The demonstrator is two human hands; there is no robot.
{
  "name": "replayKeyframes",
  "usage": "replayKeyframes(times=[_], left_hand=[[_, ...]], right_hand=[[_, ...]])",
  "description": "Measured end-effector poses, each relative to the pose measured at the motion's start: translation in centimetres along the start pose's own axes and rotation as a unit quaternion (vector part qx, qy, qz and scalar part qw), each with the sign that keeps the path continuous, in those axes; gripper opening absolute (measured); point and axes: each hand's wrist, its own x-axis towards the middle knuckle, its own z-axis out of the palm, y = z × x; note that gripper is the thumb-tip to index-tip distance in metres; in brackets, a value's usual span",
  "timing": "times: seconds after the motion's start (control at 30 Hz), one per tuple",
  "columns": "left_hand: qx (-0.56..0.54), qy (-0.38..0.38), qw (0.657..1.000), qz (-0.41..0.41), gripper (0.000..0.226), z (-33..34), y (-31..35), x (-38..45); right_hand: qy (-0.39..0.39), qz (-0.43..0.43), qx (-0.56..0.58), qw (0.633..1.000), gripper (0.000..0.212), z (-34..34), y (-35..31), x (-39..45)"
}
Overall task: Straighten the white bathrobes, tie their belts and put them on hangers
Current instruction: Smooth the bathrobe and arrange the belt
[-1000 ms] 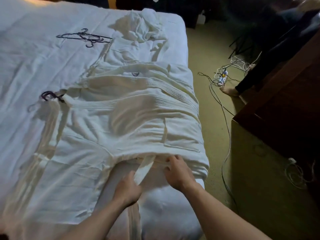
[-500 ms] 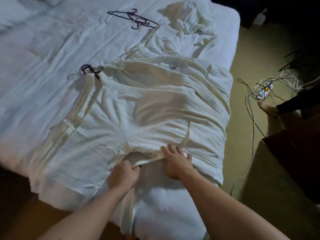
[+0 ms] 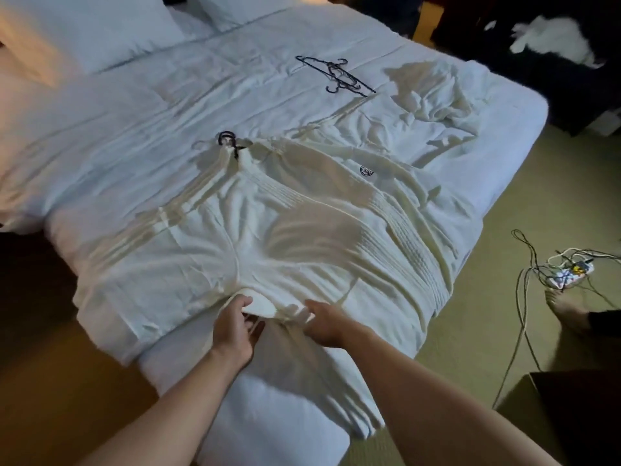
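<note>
A white bathrobe (image 3: 302, 230) lies spread on the bed with a dark hanger hook (image 3: 228, 140) sticking out at its collar. At its waist near the bed's foot, my left hand (image 3: 237, 326) grips the white belt (image 3: 260, 306). My right hand (image 3: 324, 322) pinches the belt's other part just to the right. A second white bathrobe (image 3: 433, 95) lies crumpled at the far right corner of the bed. Spare dark hangers (image 3: 336, 74) lie on the sheet beyond it.
The bed (image 3: 134, 136) has pillows (image 3: 84, 31) at the far left. Cables and a power strip (image 3: 568, 274) lie on the carpet to the right, beside another person's bare foot (image 3: 568, 311). A dark box (image 3: 564, 408) stands at the lower right.
The view has pulled back and swung left, showing more of the bed. Both hands have stayed at the robe's waist, working the belt; the left hand has shifted its grip slightly.
</note>
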Motion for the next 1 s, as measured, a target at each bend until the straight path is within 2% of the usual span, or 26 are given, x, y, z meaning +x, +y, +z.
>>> replayKeyframes(times=[0.07,0.13,0.23,0.33,0.4,0.5,0.57,0.73,0.9,1.0], left_hand=[[-0.022,-0.003,0.999,0.041,0.012,0.8,1.0,-0.4],[-0.066,-0.003,0.996,0.056,0.010,1.3,2.9,-0.2],[-0.078,0.049,0.990,0.109,0.003,0.9,5.5,-0.3],[-0.049,0.123,0.965,0.224,0.021,1.3,7.8,-0.8],[-0.004,0.149,0.948,0.282,0.033,3.0,9.0,-1.7],[0.128,0.164,0.917,0.340,0.006,6.1,9.7,-3.4],[0.215,0.177,0.874,0.399,0.016,9.7,8.8,-5.2],[0.331,0.164,0.825,0.427,0.036,18.5,6.9,-7.6],[0.356,0.158,0.816,0.428,0.053,24.0,5.5,-6.7],[0.375,0.162,0.803,0.434,0.047,25.0,4.6,-5.0]], right_hand=[[-0.003,-0.005,-0.009,1.000,0.068,-1.4,-0.7,0.1],[-0.011,-0.010,-0.011,1.000,0.071,-2.4,-1.1,0.9],[-0.028,-0.020,-0.014,0.999,0.074,-3.1,-1.3,1.4],[-0.029,-0.046,-0.016,0.998,0.073,-4.1,-1.0,1.4],[-0.027,-0.063,-0.021,0.997,0.072,-5.7,-0.3,1.3],[-0.012,-0.090,-0.030,0.995,0.071,-9.2,1.1,1.4],[0.004,-0.114,-0.047,0.992,0.070,-13.0,2.7,1.4],[0.040,-0.151,-0.075,0.985,0.064,-21.2,6.1,0.8],[0.072,-0.155,-0.048,0.984,0.058,-26.2,8.5,1.7],[0.071,-0.144,-0.032,0.987,0.055,-28.0,9.3,3.2]])
